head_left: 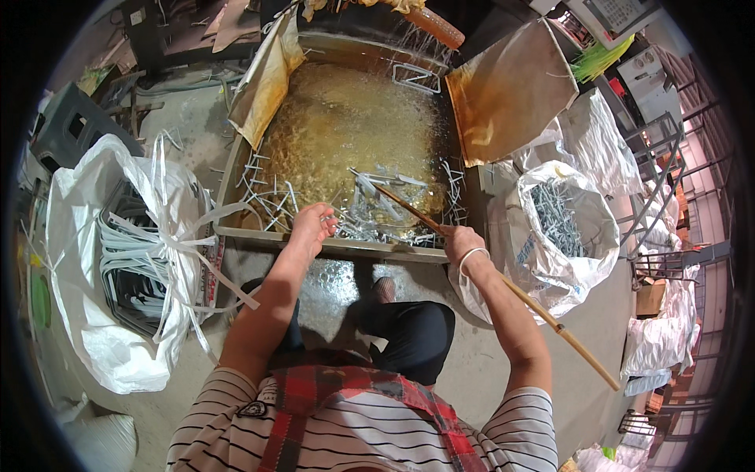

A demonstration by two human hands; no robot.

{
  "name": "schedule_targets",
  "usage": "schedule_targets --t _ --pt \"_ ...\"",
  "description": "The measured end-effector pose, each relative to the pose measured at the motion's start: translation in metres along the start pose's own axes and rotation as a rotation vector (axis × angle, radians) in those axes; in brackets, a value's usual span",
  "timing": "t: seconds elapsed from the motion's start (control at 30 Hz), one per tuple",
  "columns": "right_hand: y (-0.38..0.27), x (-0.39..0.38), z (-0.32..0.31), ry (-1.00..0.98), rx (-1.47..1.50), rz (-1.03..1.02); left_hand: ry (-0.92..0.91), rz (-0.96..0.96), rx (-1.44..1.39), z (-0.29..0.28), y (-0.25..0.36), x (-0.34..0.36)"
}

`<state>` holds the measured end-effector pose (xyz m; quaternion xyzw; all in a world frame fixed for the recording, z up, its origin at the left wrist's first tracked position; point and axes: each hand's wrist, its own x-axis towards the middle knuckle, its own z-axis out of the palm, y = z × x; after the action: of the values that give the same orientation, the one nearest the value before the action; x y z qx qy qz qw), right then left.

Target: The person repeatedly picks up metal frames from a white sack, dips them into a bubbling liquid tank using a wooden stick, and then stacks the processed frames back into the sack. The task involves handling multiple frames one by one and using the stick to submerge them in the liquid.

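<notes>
My right hand (464, 244) is closed round a long bamboo stick (582, 348). The stick's far end dips among pale grey pieces (377, 206) heaped in the water at the near side of a wide metal tub (330, 242). Behind my hand the stick slants down to the right, past my forearm. At the tub's front rim, left of the heap, my left hand (314, 226) has its fingers half curled and apart, with nothing visible in them. Thin branching grey pieces (271, 197) lie along the tub's left side, and more (454, 193) along its right.
Water runs from an orange-brown pipe (436, 29) at the far end, near a pale rectangular frame (417, 79). Stained sheets (515, 94) flank the tub. To the left stands a white sack (82, 315) of dark and pale frames; to the right, another sack (543, 271) of small grey pieces.
</notes>
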<state>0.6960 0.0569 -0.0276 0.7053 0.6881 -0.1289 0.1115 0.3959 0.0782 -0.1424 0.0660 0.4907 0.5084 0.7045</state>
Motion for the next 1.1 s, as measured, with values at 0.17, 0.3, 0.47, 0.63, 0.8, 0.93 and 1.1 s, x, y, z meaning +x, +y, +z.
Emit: schedule_targets --t 0.17,0.3,0.47,0.63,0.8,0.93,1.1 --pt "-0.002 -0.001 -0.013 -0.024 -0.259 -0.104 -0.009 -0.025 0.018 0.002 0.000 0.001" --pt "0.010 -0.050 -0.095 -0.081 -0.326 -0.157 0.033 -0.003 0.016 -0.007 0.005 -0.003" --pt "0.035 -0.114 -0.153 0.088 -0.396 -0.126 0.030 0.000 0.017 -0.005 0.005 -0.005" --pt "0.042 -0.095 -0.145 0.145 -0.405 -0.016 -0.001 -0.016 0.023 0.006 -0.001 -0.009" --pt "0.045 0.006 -0.100 0.164 -0.404 -0.043 -0.001 0.008 0.098 0.007 -0.004 -0.003" --pt "0.017 0.046 -0.080 0.165 -0.451 -0.158 0.007 -0.014 0.076 0.011 -0.004 -0.002" --pt "-0.006 0.021 -0.114 0.041 -0.479 -0.241 0.114 -0.033 0.054 -0.016 -0.008 0.028"
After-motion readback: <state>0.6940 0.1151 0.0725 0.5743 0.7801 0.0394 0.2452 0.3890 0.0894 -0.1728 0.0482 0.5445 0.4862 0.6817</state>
